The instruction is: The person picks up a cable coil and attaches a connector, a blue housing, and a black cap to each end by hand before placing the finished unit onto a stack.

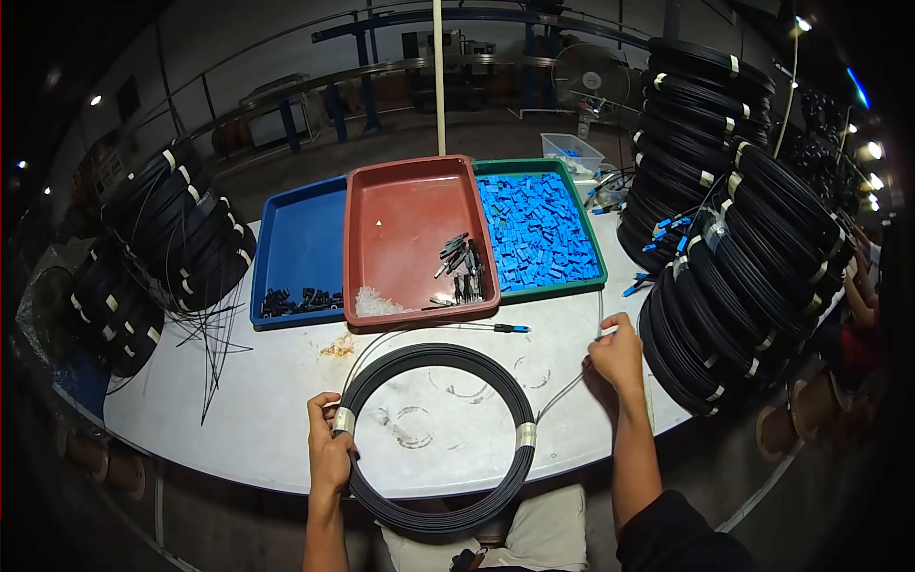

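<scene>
Cable coil point(434, 355) overhangs the tabletop point(276, 410) edge at six o'clock. The left hand point(329, 458) is closed on its nine o'clock rim beside a tape band point(343, 419). The right hand point(618, 355) pinches the loose strand point(567, 386) at three o'clock; a hard tug could kink it or drag the coil off.

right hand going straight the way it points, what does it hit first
Most likely the green tray at its near corner: the right hand, pinching a thin cable, points toward it; depth is unclear.
</scene>
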A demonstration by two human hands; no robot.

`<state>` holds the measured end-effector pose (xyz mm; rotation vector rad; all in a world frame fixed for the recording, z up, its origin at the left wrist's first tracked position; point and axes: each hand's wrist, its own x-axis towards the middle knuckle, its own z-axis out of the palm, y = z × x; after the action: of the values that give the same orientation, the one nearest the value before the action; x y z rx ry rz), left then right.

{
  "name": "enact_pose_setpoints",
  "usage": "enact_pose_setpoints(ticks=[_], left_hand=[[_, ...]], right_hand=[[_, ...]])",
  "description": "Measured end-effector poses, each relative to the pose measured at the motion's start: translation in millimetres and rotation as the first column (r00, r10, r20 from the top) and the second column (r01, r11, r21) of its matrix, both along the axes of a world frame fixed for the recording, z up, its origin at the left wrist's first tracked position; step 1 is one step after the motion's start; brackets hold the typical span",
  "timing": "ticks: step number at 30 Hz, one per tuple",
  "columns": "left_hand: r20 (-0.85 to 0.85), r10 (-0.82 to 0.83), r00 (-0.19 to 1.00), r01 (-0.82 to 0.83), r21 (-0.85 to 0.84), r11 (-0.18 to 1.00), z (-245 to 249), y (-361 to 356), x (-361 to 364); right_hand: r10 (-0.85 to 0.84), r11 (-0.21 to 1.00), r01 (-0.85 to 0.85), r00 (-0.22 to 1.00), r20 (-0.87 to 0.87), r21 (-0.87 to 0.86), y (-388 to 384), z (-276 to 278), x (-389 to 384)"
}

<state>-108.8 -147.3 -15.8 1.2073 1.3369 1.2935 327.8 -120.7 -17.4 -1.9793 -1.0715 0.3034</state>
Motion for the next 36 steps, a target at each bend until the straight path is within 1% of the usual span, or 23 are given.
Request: enact_pose_setpoints(ticks=[1, 2, 3, 5, 6, 8, 9, 11, 12, 14, 15, 16, 18, 21, 23, 25, 27, 28, 30, 32, 34, 35, 36], left_hand=[[-0.128, -0.006, 0.992, 0.007, 0.012, 1.0, 5.8, -2.1, 3.1], [-0.254, -0.01, 0.967, 0.016, 0.021, 1.0, 7.7, -3.8, 3.9], [-0.342, 0.006, 0.94, 0.011, 0.049, 0.999, 1.5, -2.0, 1.7], [-0.316, 0.002, 0.949, 0.016, 0.055, 0.998, -6.7, -1.2, 2.8], [-0.29, -0.006, 0.957, 0.027, 0.068, 0.997, -8.4, -1.7, 4.6], [-0.258, -0.025, 0.966, 0.037, 0.041, 0.998, -6.0, -5.9, 13.5], [-0.306, -0.019, 0.952, 0.039, 0.06, 0.997, -5.2, -8.3, 18.8], [-0.409, -0.001, 0.913, 0.048, 0.105, 0.993, 2.5, -13.5, 31.4], [-0.402, 0.002, 0.916, 0.043, 0.103, 0.994, 0.9, -14.1, 34.8], [-0.513, 0.044, 0.857, 0.077, 0.212, 0.974, -0.5, -15.0, 40.2], [-0.497, 0.013, 0.868, 0.077, 0.159, 0.984, 4.5, -17.9, 42.3], [-0.496, 0.014, 0.868, 0.076, 0.161, 0.984, 10.9, -19.7, 45.2], [-0.446, -0.017, 0.895, 0.05, 0.063, 0.997, 19.5, -21.8, 49.4], [-0.471, 0.005, 0.882, 0.046, 0.097, 0.994, 15.6, -20.6, 48.9], [-0.461, 0.005, 0.887, 0.048, 0.104, 0.993, 14.9, -21.1, 49.9], [-0.451, 0.007, 0.893, 0.048, 0.111, 0.993, 15.7, -22.9, 51.4], [-0.518, -0.01, 0.855, 0.089, 0.128, 0.988, 18.4, -24.5, 53.6], [-0.518, -0.008, 0.855, 0.087, 0.129, 0.988, 18.6, -25.6, 55.9], [-0.522, -0.026, 0.852, 0.118, 0.143, 0.983, 18.5, -28.0, 62.0], [-0.521, -0.056, 0.852, 0.145, 0.131, 0.981, 22.7, -30.2, 64.8], [-0.578, -0.118, 0.808, 0.166, 0.031, 0.986, 30.7, -29.6, 66.6], [-0.577, -0.121, 0.807, 0.169, 0.031, 0.985, 29.5, -25.6, 67.7], [-0.539, 0.003, 0.842, 0.131, 0.208, 0.969, 26.4, -19.5, 68.5]], right_hand=[[0.07, 0.994, -0.043, 0.953, -0.293, 0.097, -5.6, 8.0, -2.3], [0.159, 0.978, -0.055, 0.818, -0.553, 0.2, -12.8, 19.1, -5.1], [0.16, 0.979, -0.059, 0.818, -0.553, 0.196, -15.3, 23.3, -6.5], [0.3, 0.884, 0.033, 0.725, -0.62, 0.466, -19.4, 29.2, -8.6], [0.298, 0.886, 0.033, 0.724, -0.622, 0.463, -19.8, 34.0, -13.2], [0.339, 0.797, 0.072, 0.768, -0.543, 0.599, -17.5, 42.2, -29.2], [0.357, 0.77, 0.059, 0.786, -0.505, 0.636, -13.3, 39.3, -31.5], [0.373, 0.76, 0.036, 0.793, -0.481, 0.649, -11.8, 47.5, -40.4], [0.388, 0.749, 0.018, 0.798, -0.461, 0.662, -10.8, 51.3, -44.7], [0.387, 0.763, -0.003, 0.803, -0.453, 0.646, -9.7, 59.5, -52.0], [0.36, 0.792, -0.023, 0.825, -0.435, 0.61, -12.8, 67.9, -57.2], [0.334, 0.818, -0.042, 0.846, -0.414, 0.574, -15.6, 75.1, -61.2], [0.317, 0.829, -0.059, 0.869, -0.381, 0.557, -18.5, 81.6, -64.3], [0.249, 0.845, -0.027, 0.904, -0.349, 0.534, -21.7, 90.5, -69.6], [0.192, 0.828, -0.002, 0.941, -0.28, 0.56, -25.5, 94.8, -77.4], [0.21, 0.83, -0.049, 0.95, -0.23, 0.556, -31.2, 96.8, -79.4], [0.244, 0.812, -0.119, 0.959, -0.147, 0.572, -35.2, 99.9, -85.8], [0.245, 0.811, -0.12, 0.958, -0.146, 0.573, -33.5, 99.0, -88.9], [0.267, 0.74, -0.147, 0.96, -0.087, 0.656, -27.8, 95.7, -93.5], [0.255, 0.737, -0.146, 0.964, -0.071, 0.66, -19.0, 91.2, -93.1], [0.24, 0.703, -0.21, 0.969, 0.051, 0.679, -3.0, 78.0, -84.2], [0.329, 0.706, -0.242, 0.944, -0.006, 0.666, 5.2, 71.9, -80.3], [0.407, 0.716, -0.298, 0.913, -0.029, 0.632, 14.1, 65.6, -77.0]])
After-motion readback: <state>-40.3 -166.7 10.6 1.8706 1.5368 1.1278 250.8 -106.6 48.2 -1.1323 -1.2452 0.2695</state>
